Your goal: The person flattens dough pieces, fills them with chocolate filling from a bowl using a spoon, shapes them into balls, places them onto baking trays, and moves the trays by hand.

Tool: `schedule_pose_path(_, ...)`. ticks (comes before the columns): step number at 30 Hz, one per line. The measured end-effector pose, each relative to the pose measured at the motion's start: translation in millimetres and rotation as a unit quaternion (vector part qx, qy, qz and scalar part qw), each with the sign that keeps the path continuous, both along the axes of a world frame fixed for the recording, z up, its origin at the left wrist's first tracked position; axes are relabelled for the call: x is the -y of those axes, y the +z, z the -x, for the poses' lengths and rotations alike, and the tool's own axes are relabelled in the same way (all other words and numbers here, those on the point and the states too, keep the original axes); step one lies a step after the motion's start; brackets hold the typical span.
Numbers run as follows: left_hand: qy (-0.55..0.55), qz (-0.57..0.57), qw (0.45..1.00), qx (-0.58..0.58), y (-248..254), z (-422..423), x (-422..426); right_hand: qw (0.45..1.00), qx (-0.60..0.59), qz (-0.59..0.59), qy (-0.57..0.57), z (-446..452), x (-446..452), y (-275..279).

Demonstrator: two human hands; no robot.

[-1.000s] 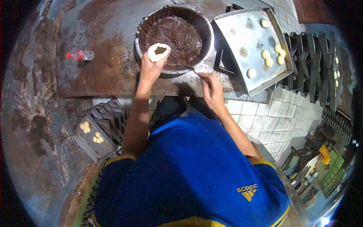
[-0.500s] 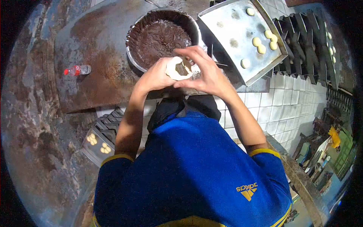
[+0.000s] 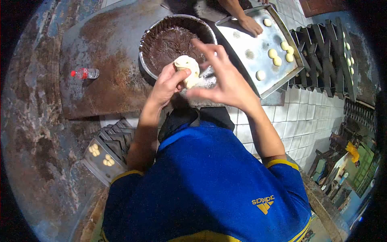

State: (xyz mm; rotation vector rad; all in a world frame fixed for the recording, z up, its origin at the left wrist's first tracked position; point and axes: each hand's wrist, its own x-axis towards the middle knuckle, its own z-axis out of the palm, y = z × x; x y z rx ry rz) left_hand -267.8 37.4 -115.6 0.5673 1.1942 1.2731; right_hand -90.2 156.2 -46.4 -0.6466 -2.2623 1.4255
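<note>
- Pale dough (image 3: 186, 64) sits in the left hand (image 3: 166, 84), above the near edge of the bowl; the fingers are curled round it, with the thumb pressed against its side.
- Its upper part is rounded and folded, and a narrower part hangs below the thumb.
- The right hand (image 3: 230, 82) is just beside the dough, fingers spread wide and thumb well apart, with nothing seen in its grasp; it is blurred, so whether a fingertip touches the dough cannot be told.
- Dark brown paste (image 3: 167, 50) lies in the bowl (image 3: 144, 66), smeared up the inner wall.
- The bowl stands on a stained table (image 3: 109, 90), well apart from a red-capped bottle (image 3: 85, 73) lying on its side.
- Right of the bowl, a tilted metal tray (image 3: 242, 64) holds seven pale balls (image 3: 272, 53), some touching.
- Another person's hand (image 3: 252, 26) reaches over the tray's far part.
- Dark stacked racks (image 3: 322, 60) stand beyond the tray.
- At lower left, a smaller tray (image 3: 93, 162) carries two clusters (image 3: 108, 160) of balls.
</note>
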Motion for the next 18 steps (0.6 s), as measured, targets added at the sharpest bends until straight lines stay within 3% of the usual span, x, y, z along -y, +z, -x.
schedule_pose_path(2,0.022,0.008,1.0,0.007,-8.3,-5.7,1.9,0.985,0.002,-0.171,0.014,5.4,-1.0,1.1)
schedule_pose_path(4,0.071,0.024,0.997,0.019,1.8,-14.0,-2.9,0.969,0.012,-0.233,0.082,9.6,-7.2,3.9)
schedule_pose_path(6,0.08,-0.021,0.995,0.049,16.6,-10.8,-6.8,0.977,-0.015,-0.202,0.07,10.5,-13.6,6.1)
schedule_pose_path(8,-0.016,-0.091,0.974,0.209,23.8,0.6,-3.4,0.998,-0.028,-0.054,0.033,6.4,-20.1,8.8)
schedule_pose_path(10,-0.025,-0.105,0.974,0.199,28.0,-4.7,-5.1,0.995,-0.075,-0.068,0.007,5.3,-20.1,3.3)
schedule_pose_path(12,0.012,-0.084,0.996,-0.024,30.5,-14.1,-9.5,0.996,-0.07,-0.041,-0.04,3.4,-17.4,-0.1)
schedule_pose_path(18,0.082,-0.09,0.992,0.043,33.0,-30.1,-26.4,0.997,-0.01,-0.058,-0.04,-10.3,-15.8,25.9)
